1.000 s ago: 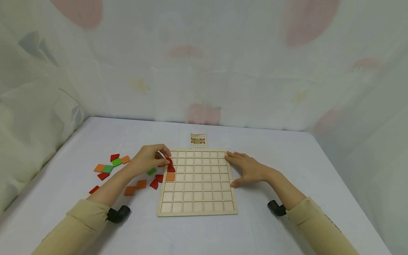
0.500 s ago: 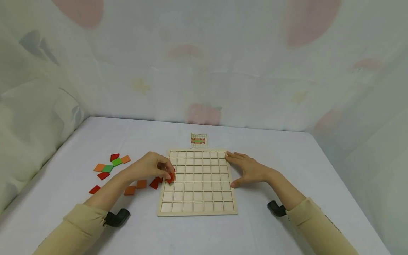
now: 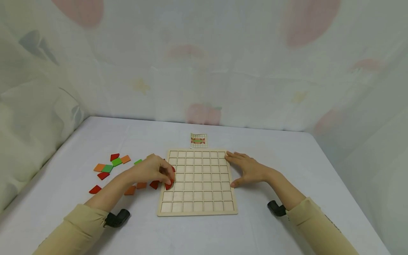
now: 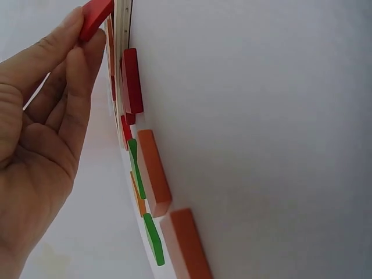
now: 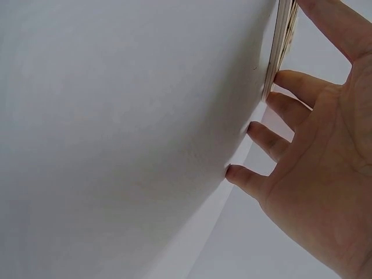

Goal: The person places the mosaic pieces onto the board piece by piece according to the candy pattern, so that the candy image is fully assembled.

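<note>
The left hand is over the left edge of the wooden grid board, pinching a red piece at the board's left column. In the left wrist view the thumb and fingers of the left hand grip that red piece. Another red piece shows on the board just behind the fingers. The right hand rests with spread fingers against the board's right edge; in the right wrist view the fingers of this hand touch the board's side and the table.
Left of the board lie several loose pieces, among them a green one, an orange one and a red one. A small card with a grid pattern lies behind the board. A patterned cloth hangs behind the white table.
The left hand has moved from the board's upper left edge toward the person, along the left column, with a red piece now in its fingers there. The right hand has stayed still.
</note>
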Motion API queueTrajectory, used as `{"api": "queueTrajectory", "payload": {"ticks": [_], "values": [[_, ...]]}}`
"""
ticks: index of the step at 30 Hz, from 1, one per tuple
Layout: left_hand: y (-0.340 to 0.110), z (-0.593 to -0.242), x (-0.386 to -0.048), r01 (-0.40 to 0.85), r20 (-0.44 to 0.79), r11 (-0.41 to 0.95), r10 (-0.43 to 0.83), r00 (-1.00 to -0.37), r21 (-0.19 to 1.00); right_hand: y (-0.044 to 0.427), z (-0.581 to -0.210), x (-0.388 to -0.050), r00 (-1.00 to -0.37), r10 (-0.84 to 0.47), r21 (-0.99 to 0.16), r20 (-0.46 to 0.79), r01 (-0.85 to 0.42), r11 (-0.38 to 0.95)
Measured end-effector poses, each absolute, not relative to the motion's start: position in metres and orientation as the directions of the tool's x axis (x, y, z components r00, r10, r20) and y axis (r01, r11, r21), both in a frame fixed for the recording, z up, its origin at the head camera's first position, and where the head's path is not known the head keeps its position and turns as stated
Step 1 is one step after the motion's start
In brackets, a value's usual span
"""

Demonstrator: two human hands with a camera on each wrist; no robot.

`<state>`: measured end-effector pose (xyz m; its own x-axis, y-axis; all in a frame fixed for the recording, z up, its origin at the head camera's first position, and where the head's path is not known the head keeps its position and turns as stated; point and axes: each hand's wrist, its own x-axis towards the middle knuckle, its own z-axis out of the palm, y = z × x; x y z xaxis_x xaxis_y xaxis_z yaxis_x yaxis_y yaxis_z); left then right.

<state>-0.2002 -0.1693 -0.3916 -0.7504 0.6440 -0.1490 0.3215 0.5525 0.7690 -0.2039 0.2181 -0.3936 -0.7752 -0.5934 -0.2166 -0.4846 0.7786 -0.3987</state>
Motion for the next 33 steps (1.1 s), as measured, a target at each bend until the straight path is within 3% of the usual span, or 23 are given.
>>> {"api": "queueTrajectory", "payload": {"ticks": [33], "values": [[-0.1632, -0.3909, -0.1964, 0.433, -0.124, 0.584, 0.681, -0.722, 0.687, 0.2174, -0.3936, -0.2045, -0.776, -0.585, -0.401, -0.233, -0.472, 0.785]]}}
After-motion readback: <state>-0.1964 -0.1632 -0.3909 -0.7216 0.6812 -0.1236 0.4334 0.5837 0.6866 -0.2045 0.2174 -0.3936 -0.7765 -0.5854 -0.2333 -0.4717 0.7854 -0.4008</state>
